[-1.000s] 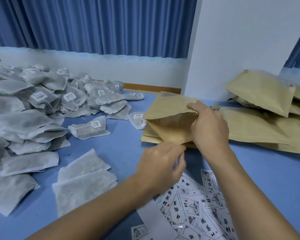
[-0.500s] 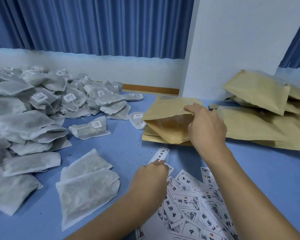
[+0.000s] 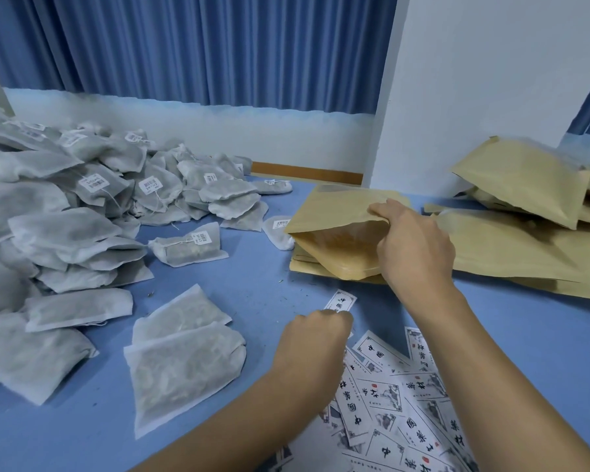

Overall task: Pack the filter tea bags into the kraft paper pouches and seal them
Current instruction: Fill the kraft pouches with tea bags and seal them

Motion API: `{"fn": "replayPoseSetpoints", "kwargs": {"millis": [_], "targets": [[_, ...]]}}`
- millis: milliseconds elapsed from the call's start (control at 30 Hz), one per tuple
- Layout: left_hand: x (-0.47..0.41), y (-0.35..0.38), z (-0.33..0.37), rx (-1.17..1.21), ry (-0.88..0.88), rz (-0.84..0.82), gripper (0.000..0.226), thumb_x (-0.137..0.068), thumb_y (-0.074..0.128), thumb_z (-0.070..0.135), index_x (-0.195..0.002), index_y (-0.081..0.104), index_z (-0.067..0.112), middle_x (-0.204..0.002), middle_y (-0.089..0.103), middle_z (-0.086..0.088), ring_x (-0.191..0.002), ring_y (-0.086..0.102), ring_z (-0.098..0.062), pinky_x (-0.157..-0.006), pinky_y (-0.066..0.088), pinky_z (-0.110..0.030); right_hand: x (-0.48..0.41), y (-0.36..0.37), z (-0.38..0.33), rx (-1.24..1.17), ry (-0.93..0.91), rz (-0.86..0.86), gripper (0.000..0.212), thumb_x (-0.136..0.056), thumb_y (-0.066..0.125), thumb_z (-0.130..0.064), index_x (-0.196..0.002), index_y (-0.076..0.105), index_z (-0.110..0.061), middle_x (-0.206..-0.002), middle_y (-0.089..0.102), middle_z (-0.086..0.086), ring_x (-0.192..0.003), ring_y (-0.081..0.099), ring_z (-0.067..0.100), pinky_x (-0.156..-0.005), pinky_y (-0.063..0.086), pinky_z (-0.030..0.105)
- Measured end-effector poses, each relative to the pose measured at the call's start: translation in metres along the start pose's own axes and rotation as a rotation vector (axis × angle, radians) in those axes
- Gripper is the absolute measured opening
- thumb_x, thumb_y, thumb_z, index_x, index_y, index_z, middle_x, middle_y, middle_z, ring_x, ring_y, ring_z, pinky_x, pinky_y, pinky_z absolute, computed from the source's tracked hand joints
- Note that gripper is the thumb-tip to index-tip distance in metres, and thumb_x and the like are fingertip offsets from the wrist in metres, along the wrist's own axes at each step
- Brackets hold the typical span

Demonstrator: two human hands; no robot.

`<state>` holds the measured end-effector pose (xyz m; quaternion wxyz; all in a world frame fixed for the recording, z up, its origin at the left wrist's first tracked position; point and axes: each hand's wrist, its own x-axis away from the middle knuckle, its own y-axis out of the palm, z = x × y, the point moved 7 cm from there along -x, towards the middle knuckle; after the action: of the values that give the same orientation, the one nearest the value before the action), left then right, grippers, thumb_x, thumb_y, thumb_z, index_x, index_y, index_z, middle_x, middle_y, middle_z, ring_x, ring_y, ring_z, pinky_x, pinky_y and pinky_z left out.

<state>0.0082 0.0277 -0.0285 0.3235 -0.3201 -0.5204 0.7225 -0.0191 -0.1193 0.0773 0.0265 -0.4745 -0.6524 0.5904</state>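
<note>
My right hand (image 3: 413,247) grips the top kraft paper pouch (image 3: 334,212) at its mouth and holds it spread open, on a small stack of flat pouches (image 3: 304,265) in the middle of the blue table. My left hand (image 3: 312,342) is curled over a printed label card (image 3: 340,301) and pinches its near end, just left of a spread of similar cards (image 3: 399,403). Two white filter tea bags (image 3: 181,356) lie overlapped in front of me to the left. A large heap of tea bags (image 3: 65,212) fills the table's left side.
More kraft pouches (image 3: 521,206), some bulging, are piled at the right against a white pillar (image 3: 484,80). A single tagged tea bag (image 3: 188,247) lies between the heap and the pouch stack. Blue curtains (image 3: 201,46) hang behind the table.
My left hand has moved down from the pouch's mouth to the label cards and taken hold of one. My right hand stays on the pouch's mouth.
</note>
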Motion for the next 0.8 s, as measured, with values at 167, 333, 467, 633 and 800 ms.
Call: {"fn": "replayPoseSetpoints", "kwargs": {"millis": [167,333,467,633,800], "targets": [[-0.006,-0.006,-0.001,0.046,0.044,0.096,0.024,-0.084,0.051,-0.003,-0.091,0.043,0.018,-0.081,0.037,0.003,-0.081,0.042,-0.028,-0.065,0.031,-0.035,-0.003,0.001,0.000,0.003,-0.003,0.006,0.071,-0.079,0.042,0.005,-0.129,0.059,-0.043,-0.132,0.063,0.002,-0.105,0.061,0.037,-0.069,0.036,0.031],[-0.009,0.003,-0.012,0.090,0.000,0.036,0.051,-0.095,0.051,0.061,-0.117,0.058,0.015,-0.141,0.048,0.003,-0.130,0.043,-0.019,-0.106,0.035,-0.035,-0.005,-0.001,0.005,-0.023,0.011,0.012,0.070,-0.079,0.040,0.003,-0.130,0.060,-0.042,-0.127,0.065,0.002,-0.102,0.061,0.037,-0.070,0.036,0.031],[-0.014,0.006,-0.009,-0.017,-0.019,0.017,0.042,-0.096,0.052,0.059,-0.082,0.047,0.019,-0.131,0.060,0.005,-0.119,0.054,-0.018,-0.111,0.032,-0.035,-0.005,-0.001,0.003,-0.022,-0.003,0.014,0.070,-0.080,0.042,0.004,-0.129,0.060,-0.042,-0.120,0.067,0.002,-0.097,0.061,0.036,-0.067,0.035,0.031],[-0.011,0.002,-0.003,-0.064,0.015,0.115,0.014,-0.099,0.048,0.018,-0.098,0.061,0.015,-0.125,0.062,0.001,-0.111,0.059,-0.023,-0.092,0.040,-0.030,-0.005,0.000,0.003,-0.031,-0.012,0.003,0.071,-0.078,0.043,0.004,-0.127,0.061,-0.044,-0.115,0.067,0.002,-0.097,0.060,0.035,-0.067,0.035,0.031],[-0.008,0.003,0.001,-0.020,0.009,-0.012,0.048,-0.097,0.053,0.056,-0.078,0.044,0.013,-0.131,0.060,0.000,-0.105,0.058,-0.027,-0.076,0.040,-0.033,-0.005,-0.001,0.005,-0.033,-0.004,0.005,0.071,-0.078,0.042,0.003,-0.127,0.061,-0.045,-0.120,0.067,0.004,-0.098,0.061,0.036,-0.068,0.036,0.031]]}}
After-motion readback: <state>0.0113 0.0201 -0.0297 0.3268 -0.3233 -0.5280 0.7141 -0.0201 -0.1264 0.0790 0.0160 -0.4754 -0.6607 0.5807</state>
